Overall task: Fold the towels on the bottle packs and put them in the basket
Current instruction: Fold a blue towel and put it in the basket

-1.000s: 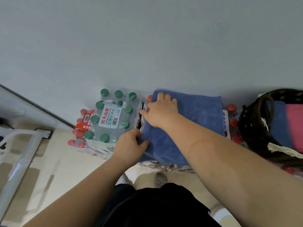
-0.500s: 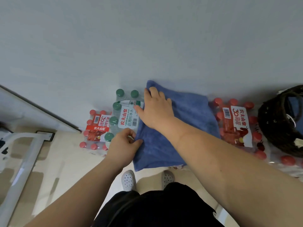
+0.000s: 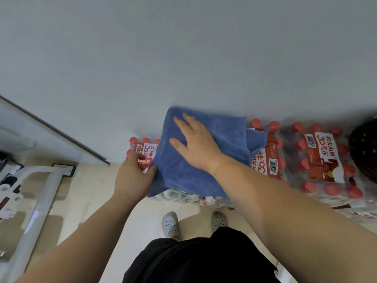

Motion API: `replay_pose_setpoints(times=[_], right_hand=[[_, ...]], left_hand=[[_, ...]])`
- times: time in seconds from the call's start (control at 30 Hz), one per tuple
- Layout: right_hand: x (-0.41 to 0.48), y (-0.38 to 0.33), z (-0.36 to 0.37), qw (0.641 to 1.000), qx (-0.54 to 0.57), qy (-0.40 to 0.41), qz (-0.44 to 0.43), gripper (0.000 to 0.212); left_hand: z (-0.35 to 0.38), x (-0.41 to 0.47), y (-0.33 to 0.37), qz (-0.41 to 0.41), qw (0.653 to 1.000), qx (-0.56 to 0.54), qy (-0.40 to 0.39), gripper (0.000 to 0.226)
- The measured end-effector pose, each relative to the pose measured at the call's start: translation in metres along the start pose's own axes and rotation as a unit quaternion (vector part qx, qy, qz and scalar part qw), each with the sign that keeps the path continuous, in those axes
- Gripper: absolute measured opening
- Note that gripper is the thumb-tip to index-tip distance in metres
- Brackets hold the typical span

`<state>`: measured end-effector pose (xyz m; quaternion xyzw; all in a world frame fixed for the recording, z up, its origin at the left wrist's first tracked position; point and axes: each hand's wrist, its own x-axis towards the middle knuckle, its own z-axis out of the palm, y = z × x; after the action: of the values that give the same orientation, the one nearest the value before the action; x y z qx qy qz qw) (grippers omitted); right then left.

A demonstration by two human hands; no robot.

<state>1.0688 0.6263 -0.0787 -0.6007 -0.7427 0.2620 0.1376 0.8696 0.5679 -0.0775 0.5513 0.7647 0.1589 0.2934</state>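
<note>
A blue towel (image 3: 183, 172) lies folded over shrink-wrapped packs of red-capped bottles (image 3: 318, 160) against the wall. My right hand (image 3: 195, 144) rests flat on the towel's top, fingers spread toward its far left corner. My left hand (image 3: 132, 176) pinches the towel's left edge near the front. A lower layer of the towel sticks out at the right (image 3: 257, 139). The dark woven basket (image 3: 363, 152) shows only as a sliver at the right frame edge.
A grey wall rises right behind the packs. A small red-capped pack (image 3: 142, 150) sits left of the towel. A white metal frame (image 3: 38, 193) lies on the pale floor at left. My feet in white perforated shoes (image 3: 170, 224) stand close to the packs.
The view has swung left, so the basket has slid to the frame edge and the green-capped pack is now hidden. My right hand has flattened out on the towel; the left still holds its left edge.
</note>
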Motion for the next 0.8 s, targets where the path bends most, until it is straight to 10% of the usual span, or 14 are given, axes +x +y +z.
replay_pose_setpoints(times=[0.2, 0.4, 0.8], right_hand=[[-0.071, 0.085, -0.035, 0.966, -0.037, 0.202, 0.158, 0.042], [-0.112, 0.128, -0.059, 0.971, -0.003, 0.144, 0.19, 0.031], [-0.108, 0.123, -0.062, 0.987, 0.006, 0.078, 0.138, 0.024]], left_hand=[[0.026, -0.019, 0.056, 0.223, 0.974, 0.039, 0.004, 0.032], [0.093, -0.056, 0.116, 0.361, 0.916, 0.11, -0.136, 0.032], [0.145, -0.079, 0.132, 0.32, 0.917, 0.232, -0.051, 0.033]])
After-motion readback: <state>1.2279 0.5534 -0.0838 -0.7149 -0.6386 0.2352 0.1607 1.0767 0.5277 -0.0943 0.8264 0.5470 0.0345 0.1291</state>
